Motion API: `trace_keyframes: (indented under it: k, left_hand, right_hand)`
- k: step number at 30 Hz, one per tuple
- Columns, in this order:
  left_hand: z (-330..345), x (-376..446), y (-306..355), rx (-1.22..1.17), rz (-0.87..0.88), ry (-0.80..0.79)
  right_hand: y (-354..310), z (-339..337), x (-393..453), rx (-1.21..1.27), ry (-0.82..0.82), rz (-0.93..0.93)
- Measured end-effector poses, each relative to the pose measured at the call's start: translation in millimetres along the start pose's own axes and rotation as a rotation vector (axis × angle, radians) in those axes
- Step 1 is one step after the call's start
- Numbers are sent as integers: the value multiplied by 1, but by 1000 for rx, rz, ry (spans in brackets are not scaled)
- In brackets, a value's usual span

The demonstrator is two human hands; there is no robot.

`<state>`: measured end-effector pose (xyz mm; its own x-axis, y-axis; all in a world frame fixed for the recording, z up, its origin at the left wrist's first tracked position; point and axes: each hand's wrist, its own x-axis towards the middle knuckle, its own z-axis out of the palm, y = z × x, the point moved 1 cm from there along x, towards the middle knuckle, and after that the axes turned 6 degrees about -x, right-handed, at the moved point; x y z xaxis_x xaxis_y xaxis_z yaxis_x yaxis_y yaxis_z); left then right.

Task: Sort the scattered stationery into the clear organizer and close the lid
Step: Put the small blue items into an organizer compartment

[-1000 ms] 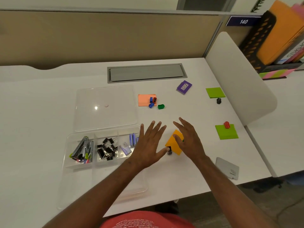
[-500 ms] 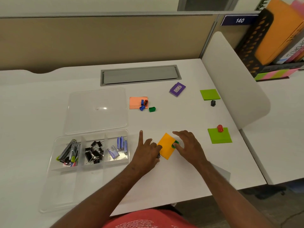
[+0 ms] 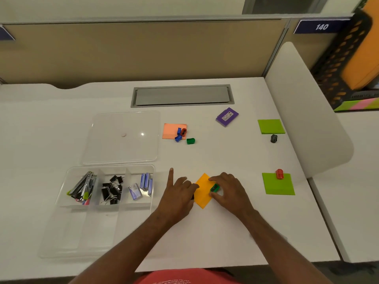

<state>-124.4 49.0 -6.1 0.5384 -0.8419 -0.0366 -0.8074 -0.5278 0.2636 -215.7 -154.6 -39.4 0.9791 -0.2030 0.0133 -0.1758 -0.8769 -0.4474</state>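
Office cubicle: white desk (image 3: 225, 232) with cable hatch (image 3: 182, 95), tan partition (image 3: 143, 50), numbered plate "140" (image 3: 321, 27), file rack (image 3: 348, 58) on adjoining desk

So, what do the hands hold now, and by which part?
The right hand pinches the green sharpener by its sides, on the orange pad. The left hand covers something dark; a hold cannot be told.

Sticky-note pads on worktop: four. One orange (image 3: 203, 190) at 6 o'clock, one salmon (image 3: 171, 131) at 12, two green (image 3: 271, 126) (image 3: 279, 185) at 2 and 3.
Small sharpeners visible: seven. Two green (image 3: 215, 188) (image 3: 190, 141), two blue (image 3: 179, 131) (image 3: 178, 138), two red (image 3: 184, 132) (image 3: 279, 174), one black (image 3: 273, 138).
Purple box (image 3: 227, 117): one.
Clear organizer (image 3: 61, 232): one; loose lid (image 3: 123, 138): one.
Binder clips, staple boxes inside: too clustered for exact count.
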Motion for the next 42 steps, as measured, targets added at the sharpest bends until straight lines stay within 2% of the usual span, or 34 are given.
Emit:
trace_keyframes:
  k: [5,9,12,14,16,19,22,26,32,35,38,42]
  left_hand:
    - [-11,19,-7,-184,-140,130]
    - [-27,49,-16,-223,-227,177]
    - [-36,77,-25,-219,-260,186]
    - [-39,96,-32,-218,-283,178]
    - [-40,115,-39,-230,-319,179]
    - [-36,138,-48,-243,-381,149]
    - [-28,159,-52,-195,-431,46]
    - [-21,178,-51,-112,-483,-71]
    - [-17,191,-41,69,-516,-117]
    - [-17,188,-39,129,-494,-139]
    - [-16,184,-37,120,-452,-148]
    - [-14,174,-29,17,-424,-136]
  right_hand:
    - [8,-9,13,314,69,75]
    - [12,-25,34,875,87,374]
    - [17,-38,51,1215,93,492]
    - [17,-45,60,1359,117,559]
    - [20,-50,65,1384,136,620]
    - [32,-56,67,1242,133,615]
    - [51,-65,60,984,150,563]
    - [81,-81,40,581,253,513]
    - [128,-110,0,23,362,630]
    - [140,-117,-15,-98,402,690]
    - [143,-116,-20,-173,318,753]
    - [139,-108,-18,-167,239,731]
